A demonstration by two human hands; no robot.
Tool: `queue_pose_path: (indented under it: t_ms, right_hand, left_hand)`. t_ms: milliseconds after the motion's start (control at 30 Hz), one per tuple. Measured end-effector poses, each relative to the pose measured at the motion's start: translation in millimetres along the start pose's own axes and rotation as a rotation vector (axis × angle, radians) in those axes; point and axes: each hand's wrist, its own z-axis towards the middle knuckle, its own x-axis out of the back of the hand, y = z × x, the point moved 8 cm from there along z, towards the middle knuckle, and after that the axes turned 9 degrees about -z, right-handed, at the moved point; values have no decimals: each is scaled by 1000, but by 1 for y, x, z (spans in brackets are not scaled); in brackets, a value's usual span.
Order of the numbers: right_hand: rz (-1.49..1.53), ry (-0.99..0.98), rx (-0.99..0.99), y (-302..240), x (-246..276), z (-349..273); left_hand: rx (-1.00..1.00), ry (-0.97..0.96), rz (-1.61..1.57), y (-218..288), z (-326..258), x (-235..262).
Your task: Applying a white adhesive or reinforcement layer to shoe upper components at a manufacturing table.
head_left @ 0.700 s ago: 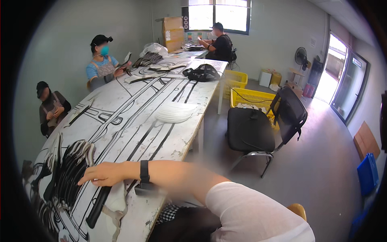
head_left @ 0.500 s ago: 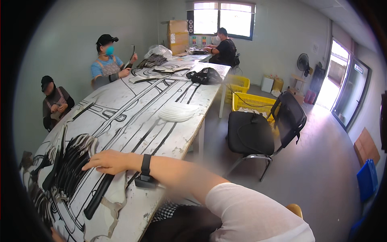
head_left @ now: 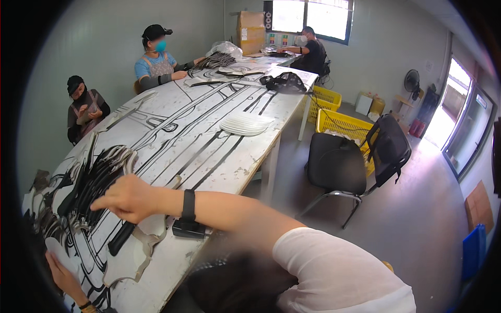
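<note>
At the lower left, a pale rounded piece (head_left: 56, 249) is seen beside the left hand (head_left: 65, 276); whether it is grasped cannot be told. The right hand (head_left: 125, 201) is bent, fingers curled, above a black handle (head_left: 121, 239), beside heaped black-handled pieces (head_left: 99, 172) on the table (head_left: 229, 180); its grip is hidden. The table's edge is crossed by the right forearm. White pads (head_left: 244, 125) are stacked near that edge. Beyond, floor (head_left: 412, 198) is seen between the black chair (head_left: 336, 164) and right wall. The label on the cardboard box (head_left: 253, 39) cannot be read.
</note>
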Motion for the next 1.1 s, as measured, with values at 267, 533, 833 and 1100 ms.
queue_pose_path:
  t_ms: [267,533,833,1100]
  right_hand:
    - [313,-160,-143,24,-15,-38]
    - [1197,-478,-372,-16,-39,-42]
    - [1526,-732,-629,-31,-56,-57]
    - [1374,-725,-633,-19,-66,-63]
  left_hand:
    - [-163,-65,-382,181,-23,2]
    - [-923,-125,-10,290,-81,3]
    - [-1186,-178,-98,305,-101,-2]
    - [-1080,-29,92,283,-80,6]
